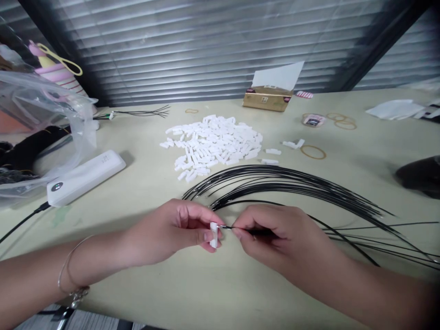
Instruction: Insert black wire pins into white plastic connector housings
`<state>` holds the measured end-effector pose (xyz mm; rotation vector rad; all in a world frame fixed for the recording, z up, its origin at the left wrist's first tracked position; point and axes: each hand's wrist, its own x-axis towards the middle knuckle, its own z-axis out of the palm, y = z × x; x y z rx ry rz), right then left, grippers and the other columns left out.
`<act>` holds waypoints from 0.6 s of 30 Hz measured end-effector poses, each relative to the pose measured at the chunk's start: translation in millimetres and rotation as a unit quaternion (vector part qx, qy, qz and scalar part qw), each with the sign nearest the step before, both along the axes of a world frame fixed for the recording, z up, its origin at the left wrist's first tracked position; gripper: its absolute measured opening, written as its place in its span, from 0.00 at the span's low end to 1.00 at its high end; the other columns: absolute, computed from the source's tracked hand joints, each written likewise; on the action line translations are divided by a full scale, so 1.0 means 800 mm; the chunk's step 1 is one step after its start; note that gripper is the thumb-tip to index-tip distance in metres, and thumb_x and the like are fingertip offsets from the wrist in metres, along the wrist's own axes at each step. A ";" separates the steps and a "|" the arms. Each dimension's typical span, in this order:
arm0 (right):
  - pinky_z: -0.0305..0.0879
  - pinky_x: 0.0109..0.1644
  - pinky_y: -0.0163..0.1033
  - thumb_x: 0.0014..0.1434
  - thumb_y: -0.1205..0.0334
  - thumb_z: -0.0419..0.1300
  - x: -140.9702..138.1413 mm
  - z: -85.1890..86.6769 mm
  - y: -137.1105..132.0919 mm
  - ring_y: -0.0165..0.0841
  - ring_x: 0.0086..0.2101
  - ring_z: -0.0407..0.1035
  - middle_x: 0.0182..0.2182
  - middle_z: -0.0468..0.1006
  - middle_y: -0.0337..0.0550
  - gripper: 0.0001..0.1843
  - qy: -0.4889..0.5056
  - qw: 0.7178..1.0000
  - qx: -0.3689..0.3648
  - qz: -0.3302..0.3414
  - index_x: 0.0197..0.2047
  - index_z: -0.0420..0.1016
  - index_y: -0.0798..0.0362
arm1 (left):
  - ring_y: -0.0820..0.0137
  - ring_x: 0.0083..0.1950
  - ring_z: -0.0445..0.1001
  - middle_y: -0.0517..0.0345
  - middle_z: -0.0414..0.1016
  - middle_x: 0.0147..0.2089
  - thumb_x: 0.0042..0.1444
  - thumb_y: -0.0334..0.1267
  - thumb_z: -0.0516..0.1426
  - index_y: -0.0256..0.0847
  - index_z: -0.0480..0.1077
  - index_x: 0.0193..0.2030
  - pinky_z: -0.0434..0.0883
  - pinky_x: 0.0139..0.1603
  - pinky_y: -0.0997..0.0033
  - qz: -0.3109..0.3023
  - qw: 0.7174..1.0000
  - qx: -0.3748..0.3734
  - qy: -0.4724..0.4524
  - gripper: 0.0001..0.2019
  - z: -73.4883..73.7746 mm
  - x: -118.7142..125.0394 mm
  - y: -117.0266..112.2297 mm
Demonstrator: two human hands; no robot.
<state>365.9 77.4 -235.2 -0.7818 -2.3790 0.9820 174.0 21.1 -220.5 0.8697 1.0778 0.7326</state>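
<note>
The left hand [172, 231] pinches a small white plastic connector [213, 234] between thumb and finger. The right hand [275, 238] pinches a thin black wire [227, 227], and its shiny tip touches the connector's side. Both grips are pressed together. The hands are near the front edge of the bench [192, 293], with open room under them. A heap of white connectors [209, 144] lies ahead, and more black wires [292, 183] curve away to the right edge of the view.
</note>
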 end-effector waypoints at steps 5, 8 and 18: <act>0.52 0.22 0.27 0.51 0.73 0.53 0.001 0.001 -0.003 0.21 0.19 0.58 0.17 0.67 0.31 0.09 -0.004 0.999 0.033 0.001 0.23 0.68 0.54 | 0.77 0.32 0.72 0.63 0.75 0.29 0.51 0.28 0.58 0.41 0.77 0.34 0.69 0.37 0.77 0.001 1.000 -0.004 0.021 0.07 0.003 0.002 0.002; 0.52 0.22 0.28 0.51 0.73 0.53 0.002 0.003 -0.005 0.21 0.19 0.57 0.17 0.67 0.31 0.09 0.000 0.998 0.066 0.007 0.23 0.68 0.54 | 0.76 0.31 0.72 0.63 0.75 0.29 0.51 0.29 0.58 0.41 0.77 0.35 0.69 0.37 0.77 0.001 0.999 -0.009 0.043 0.08 0.006 0.003 0.001; 0.48 0.23 0.30 0.53 0.73 0.52 0.001 0.008 -0.004 0.23 0.20 0.55 0.17 0.65 0.34 0.11 -0.048 0.993 0.108 0.015 0.24 0.72 0.55 | 0.78 0.32 0.70 0.63 0.73 0.30 0.54 0.31 0.56 0.42 0.77 0.40 0.67 0.38 0.77 -0.040 0.992 0.052 0.110 0.10 0.004 0.002 -0.003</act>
